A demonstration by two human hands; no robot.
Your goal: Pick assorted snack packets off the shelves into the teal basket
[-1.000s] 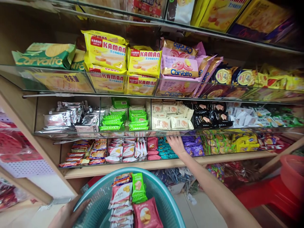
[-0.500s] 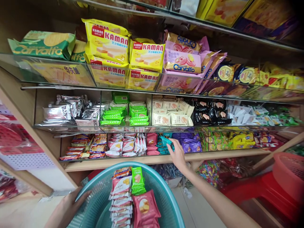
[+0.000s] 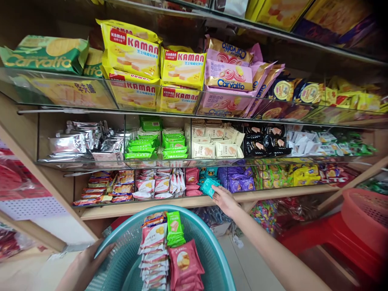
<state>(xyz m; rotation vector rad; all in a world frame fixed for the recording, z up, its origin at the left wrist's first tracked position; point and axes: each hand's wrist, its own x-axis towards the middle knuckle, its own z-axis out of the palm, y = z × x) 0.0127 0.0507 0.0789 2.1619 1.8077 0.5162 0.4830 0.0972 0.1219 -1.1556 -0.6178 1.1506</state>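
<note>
My left hand [image 3: 87, 260] is closed over the left rim of a teal plastic basket [image 3: 216, 246]. Inside the basket lie a stacked row of white-and-red snack packets [image 3: 154, 250], some green wafer packets [image 3: 175, 228], dark pink packets [image 3: 185, 262] and an orange packet [image 3: 154, 218]. At the lowest visible shelf, my right hand [image 3: 226, 202] has its fingers pinched on the near end of a teal snack packet [image 3: 209, 185]. That packet sits at the shelf's front, with pink packets [image 3: 192, 184] to its left and purple packets [image 3: 239, 180] to its right.
Above, glass-fronted shelves hold green [image 3: 174, 145], cream [image 3: 218, 141] and black wafer packets [image 3: 265, 139], then yellow wafer bags [image 3: 130, 52]. A wooden shelf edge [image 3: 273, 195] runs across below. To the right stand a red stool [image 3: 327, 230] and a pink basket [image 3: 366, 214].
My right hand has lowered slightly, and the teal packet has come toward the shelf front, its face now showing. The view has shifted slightly. My left hand stays on the basket rim.
</note>
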